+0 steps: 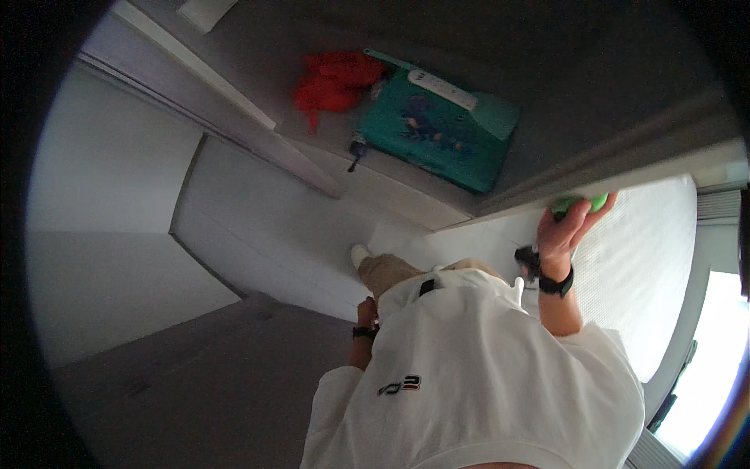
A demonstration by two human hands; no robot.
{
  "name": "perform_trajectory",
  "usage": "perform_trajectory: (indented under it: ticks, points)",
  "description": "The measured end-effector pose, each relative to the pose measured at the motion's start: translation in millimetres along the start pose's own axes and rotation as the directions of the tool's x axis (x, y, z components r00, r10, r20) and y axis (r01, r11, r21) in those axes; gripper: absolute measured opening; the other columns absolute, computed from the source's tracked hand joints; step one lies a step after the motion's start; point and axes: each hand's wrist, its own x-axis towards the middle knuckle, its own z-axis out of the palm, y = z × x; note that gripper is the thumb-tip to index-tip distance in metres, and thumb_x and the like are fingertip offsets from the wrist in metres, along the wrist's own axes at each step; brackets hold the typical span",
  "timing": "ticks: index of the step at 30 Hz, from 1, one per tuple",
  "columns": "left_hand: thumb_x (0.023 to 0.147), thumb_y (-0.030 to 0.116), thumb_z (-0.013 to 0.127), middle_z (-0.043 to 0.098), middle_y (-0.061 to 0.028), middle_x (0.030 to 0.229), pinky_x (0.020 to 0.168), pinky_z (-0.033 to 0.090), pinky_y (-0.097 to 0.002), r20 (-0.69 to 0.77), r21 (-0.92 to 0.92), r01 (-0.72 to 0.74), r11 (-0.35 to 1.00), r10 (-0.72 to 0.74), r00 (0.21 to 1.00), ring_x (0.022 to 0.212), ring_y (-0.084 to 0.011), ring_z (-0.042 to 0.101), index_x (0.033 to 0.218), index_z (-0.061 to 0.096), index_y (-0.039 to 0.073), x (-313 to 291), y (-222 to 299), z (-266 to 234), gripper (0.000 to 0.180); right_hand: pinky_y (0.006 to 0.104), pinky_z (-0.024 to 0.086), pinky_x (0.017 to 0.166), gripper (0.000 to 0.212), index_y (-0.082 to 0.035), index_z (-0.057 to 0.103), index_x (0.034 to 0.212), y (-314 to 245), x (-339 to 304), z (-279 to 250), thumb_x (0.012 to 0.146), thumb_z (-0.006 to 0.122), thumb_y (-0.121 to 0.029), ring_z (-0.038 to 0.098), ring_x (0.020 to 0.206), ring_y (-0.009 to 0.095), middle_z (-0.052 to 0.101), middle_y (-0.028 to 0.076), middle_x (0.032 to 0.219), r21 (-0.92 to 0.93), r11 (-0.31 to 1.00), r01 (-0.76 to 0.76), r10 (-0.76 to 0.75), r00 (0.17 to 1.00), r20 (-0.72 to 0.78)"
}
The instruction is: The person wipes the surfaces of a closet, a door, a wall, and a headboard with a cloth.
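Note:
My right hand [558, 233], with a black band on its wrist, is raised at the right beside the edge of a pale panel [664, 173]. Its fingers close round a bright green rounded thing [597, 203], mostly hidden by the hand, whose kind I cannot make out. Low by my left thigh hangs my left hand [367, 311], also with a dark band. Its fingers are too dark and small to read.
On a dark shelf ahead lies a teal flat case [437, 141], a white power strip [442, 89] on top. Left of it sits a crumpled red bag or cloth [336, 82]. A black object [528, 261] is low near my right forearm. White textured material [644, 266] stands at the right.

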Motion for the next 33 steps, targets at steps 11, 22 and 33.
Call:
perform_trajectory:
  ticks: [11, 22, 33]
  points:
    - [0.084, 0.017, 0.054, 0.056, -0.0078, 0.065, 0.047, 0.043, -0.0353, 0.144, -0.933, 0.255, 0.256, -0.382, 0.913, 0.055, -0.0210, 0.054, 0.066, 0.054, 0.005, 36, -195, -146, 0.021, 0.0278, 0.037, 0.076, 0.045, 0.006, 0.018, 0.137, 7, -114, 77, 0.102, 0.033, -0.018, 0.041, 0.084, 0.016, 0.044, 0.011, 0.101, -0.297, 0.832, -0.469, 0.344, 0.856, -0.386]
    - [0.088, 0.021, 0.048, 0.053, -0.0066, 0.059, 0.043, 0.041, -0.0362, 0.135, -0.828, 0.252, 0.500, -0.259, 0.956, 0.046, -0.0207, 0.049, 0.074, 0.056, 0.006, 61, -290, -149, 0.022, 0.0434, 0.046, 0.083, 0.034, 0.009, 0.047, 0.116, 30, -161, 89, 0.095, 0.043, -0.018, 0.057, 0.100, 0.035, 0.056, 0.027, 0.111, -0.370, 0.530, -0.763, 0.690, 0.641, -0.335]
    - [0.081, 0.024, 0.059, 0.061, -0.0103, 0.071, 0.051, 0.050, -0.0399, 0.091, -0.907, 0.208, 0.366, -0.312, 0.946, 0.055, -0.0251, 0.058, 0.083, 0.058, 0.006, 53, -341, -41, 0.019, 0.0396, 0.049, 0.077, 0.039, -0.005, 0.054, 0.116, -105, -44, 308, 0.086, 0.059, -0.029, 0.062, 0.087, 0.034, 0.064, 0.021, 0.094, -0.265, 0.964, 0.000, 0.261, 0.180, 0.949]
